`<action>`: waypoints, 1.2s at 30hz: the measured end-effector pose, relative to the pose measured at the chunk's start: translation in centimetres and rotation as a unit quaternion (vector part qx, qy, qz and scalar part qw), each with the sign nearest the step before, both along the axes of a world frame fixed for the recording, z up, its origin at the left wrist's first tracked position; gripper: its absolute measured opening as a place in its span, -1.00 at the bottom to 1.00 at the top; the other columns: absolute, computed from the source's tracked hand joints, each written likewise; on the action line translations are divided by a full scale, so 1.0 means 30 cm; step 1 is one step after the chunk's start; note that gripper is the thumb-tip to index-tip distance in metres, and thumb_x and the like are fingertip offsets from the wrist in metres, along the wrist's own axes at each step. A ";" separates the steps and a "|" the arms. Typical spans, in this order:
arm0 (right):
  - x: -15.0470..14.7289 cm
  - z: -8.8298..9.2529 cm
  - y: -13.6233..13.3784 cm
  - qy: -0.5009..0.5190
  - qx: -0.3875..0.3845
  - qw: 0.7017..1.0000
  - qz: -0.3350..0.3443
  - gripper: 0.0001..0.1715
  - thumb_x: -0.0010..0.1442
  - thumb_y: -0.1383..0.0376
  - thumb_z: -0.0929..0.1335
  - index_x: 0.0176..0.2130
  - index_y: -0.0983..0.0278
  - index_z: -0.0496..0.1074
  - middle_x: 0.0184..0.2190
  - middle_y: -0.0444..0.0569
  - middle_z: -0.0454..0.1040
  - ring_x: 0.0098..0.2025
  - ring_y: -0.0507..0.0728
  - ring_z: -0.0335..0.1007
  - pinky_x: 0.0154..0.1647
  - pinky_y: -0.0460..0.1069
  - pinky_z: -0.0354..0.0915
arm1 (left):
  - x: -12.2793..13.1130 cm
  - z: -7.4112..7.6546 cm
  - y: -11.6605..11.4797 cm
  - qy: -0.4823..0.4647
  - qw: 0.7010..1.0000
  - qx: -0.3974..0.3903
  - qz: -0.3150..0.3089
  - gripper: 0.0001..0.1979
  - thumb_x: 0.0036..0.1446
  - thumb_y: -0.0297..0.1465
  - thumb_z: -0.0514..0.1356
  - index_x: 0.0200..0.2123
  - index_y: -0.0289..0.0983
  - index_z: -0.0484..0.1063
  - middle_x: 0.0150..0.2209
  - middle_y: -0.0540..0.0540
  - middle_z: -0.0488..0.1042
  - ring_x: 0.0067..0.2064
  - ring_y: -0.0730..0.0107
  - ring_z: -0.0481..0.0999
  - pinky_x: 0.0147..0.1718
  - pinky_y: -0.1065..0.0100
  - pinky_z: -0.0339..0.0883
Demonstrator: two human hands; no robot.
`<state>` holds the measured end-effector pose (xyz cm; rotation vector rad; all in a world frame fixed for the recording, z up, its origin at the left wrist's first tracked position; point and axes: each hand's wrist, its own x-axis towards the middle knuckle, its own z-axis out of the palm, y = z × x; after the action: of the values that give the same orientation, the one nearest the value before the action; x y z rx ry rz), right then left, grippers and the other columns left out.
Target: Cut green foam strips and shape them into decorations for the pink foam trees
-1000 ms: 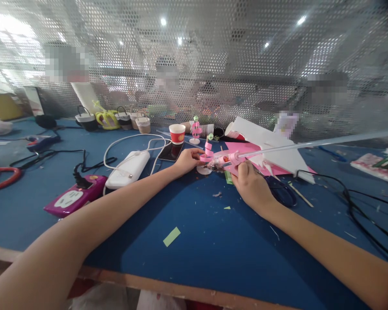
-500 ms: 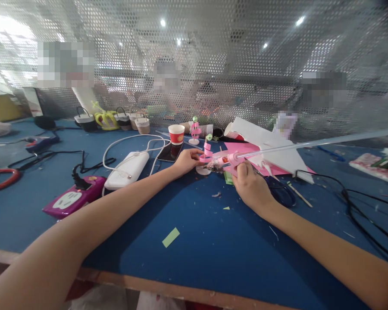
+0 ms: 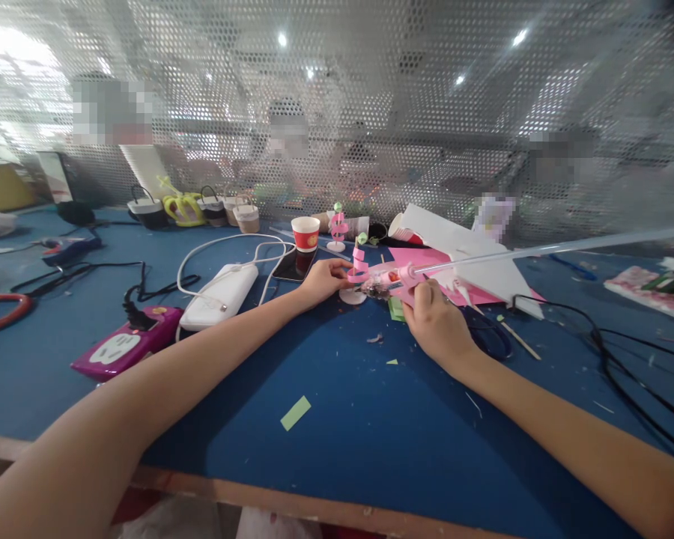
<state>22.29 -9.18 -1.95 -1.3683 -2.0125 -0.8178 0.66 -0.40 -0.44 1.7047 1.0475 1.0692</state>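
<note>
My right hand (image 3: 435, 323) is wrapped around a pink glue gun (image 3: 396, 278) with a long clear glue stick (image 3: 539, 250) sticking out to the right. Its nozzle points left at a small pink spiral ornament (image 3: 359, 266) standing on a white round base (image 3: 352, 297). My left hand (image 3: 324, 279) reaches across the blue table (image 3: 337, 419), and its closed fingers pinch the spiral from the left.
A white power bank (image 3: 220, 296) with cable, a purple power strip (image 3: 129, 346), a phone (image 3: 296, 263), a red paper cup (image 3: 305, 233), pink and white paper sheets (image 3: 472, 262), black cables (image 3: 606, 337) and paper scraps (image 3: 296, 412) lie around. People sit behind a perforated screen (image 3: 337, 112).
</note>
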 end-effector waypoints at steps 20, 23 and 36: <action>0.016 0.003 -0.004 0.053 0.018 0.998 -0.005 -0.74 0.21 0.16 0.22 -0.25 0.33 0.14 -0.38 0.10 0.32 -0.48 0.13 0.28 -0.63 -0.04 0.12 | -0.007 -0.005 0.004 0.015 1.000 0.027 0.001 -0.64 -0.23 -0.54 0.32 -0.25 -0.35 0.45 -0.52 0.04 0.45 -0.48 0.51 0.41 -0.40 0.42 0.30; 0.030 0.012 0.001 0.103 0.001 0.995 0.004 -0.70 0.17 0.10 0.24 -0.30 0.29 0.14 -0.41 0.08 0.31 -0.46 0.15 0.26 -0.59 -0.03 0.13 | -0.004 -0.004 0.002 0.009 1.000 0.016 -0.001 -0.64 -0.23 -0.56 0.31 -0.24 -0.35 0.45 -0.53 0.04 0.44 -0.49 0.52 0.41 -0.42 0.42 0.31; 0.060 0.067 -0.006 0.145 -0.287 0.906 0.276 -0.83 -0.06 0.26 0.29 -0.49 0.24 0.15 -0.60 -0.19 0.19 -0.57 0.00 0.06 -0.54 -0.07 0.02 | 0.003 0.002 -0.008 0.004 1.000 0.009 0.001 -0.68 -0.21 -0.58 0.30 -0.27 -0.35 0.46 -0.53 0.05 0.43 -0.49 0.55 0.39 -0.43 0.46 0.30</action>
<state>24.10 -9.37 0.05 -1.0094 -2.3022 0.2436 0.75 -0.63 -0.37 1.7239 1.0479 1.0766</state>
